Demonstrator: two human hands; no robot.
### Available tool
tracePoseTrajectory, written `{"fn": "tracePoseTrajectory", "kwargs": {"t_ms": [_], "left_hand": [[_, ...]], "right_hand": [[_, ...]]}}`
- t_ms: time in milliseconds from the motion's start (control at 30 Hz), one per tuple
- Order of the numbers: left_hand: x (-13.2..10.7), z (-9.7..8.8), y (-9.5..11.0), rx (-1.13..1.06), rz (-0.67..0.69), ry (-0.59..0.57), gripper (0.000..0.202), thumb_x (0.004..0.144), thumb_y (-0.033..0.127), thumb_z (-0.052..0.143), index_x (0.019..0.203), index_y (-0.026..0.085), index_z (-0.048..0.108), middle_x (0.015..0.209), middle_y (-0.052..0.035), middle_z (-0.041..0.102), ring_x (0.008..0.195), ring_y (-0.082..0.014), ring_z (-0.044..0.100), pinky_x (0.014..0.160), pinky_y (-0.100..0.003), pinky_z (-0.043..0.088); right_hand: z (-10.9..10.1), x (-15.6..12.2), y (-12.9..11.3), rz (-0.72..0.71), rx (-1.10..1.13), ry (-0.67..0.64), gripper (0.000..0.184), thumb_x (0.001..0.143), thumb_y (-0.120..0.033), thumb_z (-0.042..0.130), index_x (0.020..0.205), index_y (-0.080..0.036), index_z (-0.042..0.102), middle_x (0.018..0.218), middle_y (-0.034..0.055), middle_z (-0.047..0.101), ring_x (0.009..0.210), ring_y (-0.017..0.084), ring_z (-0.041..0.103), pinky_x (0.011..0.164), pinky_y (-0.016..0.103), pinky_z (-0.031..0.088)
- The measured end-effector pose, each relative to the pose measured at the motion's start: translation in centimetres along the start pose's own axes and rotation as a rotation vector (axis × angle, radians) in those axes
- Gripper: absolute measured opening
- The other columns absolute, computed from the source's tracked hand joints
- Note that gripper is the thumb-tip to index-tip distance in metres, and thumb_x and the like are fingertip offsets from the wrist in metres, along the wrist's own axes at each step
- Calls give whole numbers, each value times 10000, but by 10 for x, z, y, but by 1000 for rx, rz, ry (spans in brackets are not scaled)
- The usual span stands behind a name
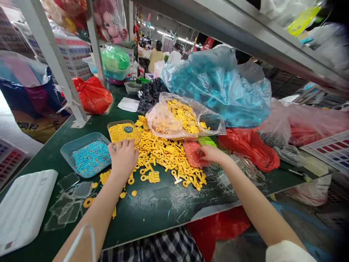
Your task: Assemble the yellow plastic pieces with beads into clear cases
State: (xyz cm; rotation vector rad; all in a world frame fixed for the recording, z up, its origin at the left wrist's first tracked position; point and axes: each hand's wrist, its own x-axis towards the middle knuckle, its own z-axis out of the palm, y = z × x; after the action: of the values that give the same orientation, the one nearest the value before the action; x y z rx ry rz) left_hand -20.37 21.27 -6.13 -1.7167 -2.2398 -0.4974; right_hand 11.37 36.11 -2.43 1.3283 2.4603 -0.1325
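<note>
My left hand rests on the green table, fingers stretched toward a tray of small yellow beads, beside a tray of blue beads. My right hand reaches into a tray of red beads, fingertips curled into the beads; what they pinch is too small to see. A heap of loose yellow plastic parts lies between both hands. An open clear bag with more yellow parts sits behind the heap.
A big blue bag, red bags, black parts and green beads crowd the back. Clear plastic pieces and a white tray lie at left. A metal post stands left. People work far behind.
</note>
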Motion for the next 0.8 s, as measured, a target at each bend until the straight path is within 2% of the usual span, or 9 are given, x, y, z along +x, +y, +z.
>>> {"fn": "tracePoseTrajectory", "kwargs": {"t_ms": [400, 633, 800], "left_hand": [[-1, -4, 2, -30, -27, -33, 434, 902, 248, 383, 1243, 76, 591, 1129, -199, 650, 1044, -363, 555, 1001, -573, 287], [-2, -6, 3, -19, -29, -38, 427, 908, 246, 371, 1248, 102, 587, 1128, -183, 656, 1061, -347, 556, 1008, -546, 292], [-2, -7, 3, -32, -31, -64, 436, 912, 252, 379, 1269, 95, 573, 1163, -188, 646, 1072, -351, 552, 1013, -550, 282]], "right_hand": [[9, 5, 8, -18, -26, -3, 142, 809, -143, 590, 900, -153, 699, 952, 97, 709, 904, 219, 629, 722, 260, 425], [9, -4, 6, -48, -72, 80, 126, 847, -194, 595, 873, -171, 717, 906, 86, 701, 926, 241, 602, 742, 293, 411], [1, -17, -5, -47, -106, 198, 169, 889, -212, 551, 889, -154, 711, 937, 120, 678, 974, 284, 562, 807, 356, 409]]}}
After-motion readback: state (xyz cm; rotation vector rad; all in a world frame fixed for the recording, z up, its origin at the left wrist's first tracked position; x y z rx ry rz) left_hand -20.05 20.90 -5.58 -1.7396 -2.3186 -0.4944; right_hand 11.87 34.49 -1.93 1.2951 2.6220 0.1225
